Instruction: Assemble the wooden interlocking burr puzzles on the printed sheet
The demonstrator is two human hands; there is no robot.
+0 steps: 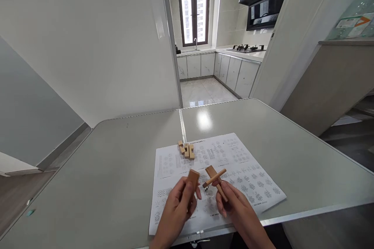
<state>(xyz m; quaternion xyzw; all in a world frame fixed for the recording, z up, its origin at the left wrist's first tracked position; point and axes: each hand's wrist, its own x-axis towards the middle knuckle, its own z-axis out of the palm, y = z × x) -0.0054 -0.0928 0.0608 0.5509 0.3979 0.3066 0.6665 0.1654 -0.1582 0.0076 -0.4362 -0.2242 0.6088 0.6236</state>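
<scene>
My left hand point(181, 200) is closed around a flat wooden block point(193, 179), its upper end sticking out above the thumb. In my right hand point(233, 202) are two wooden puzzle pieces: a flat strip point(212, 170) and a thin stick point(219, 175) that crosses over it at an angle. A small gap separates what the two hands hold. Beneath both hands lies a large white sheet point(257, 175) printed with line diagrams. Several small notched wooden pieces point(187, 151) stand together near the sheet's far left part.
The pale grey-green table point(117, 171) has a seam point(182, 124) across it and a metal edge. A small green object point(30, 212) lies at its left edge. Beyond a doorway are kitchen cabinets point(201, 65) and a stove point(247, 48). Plastic bottles point(356, 19) stand on a ledge at right.
</scene>
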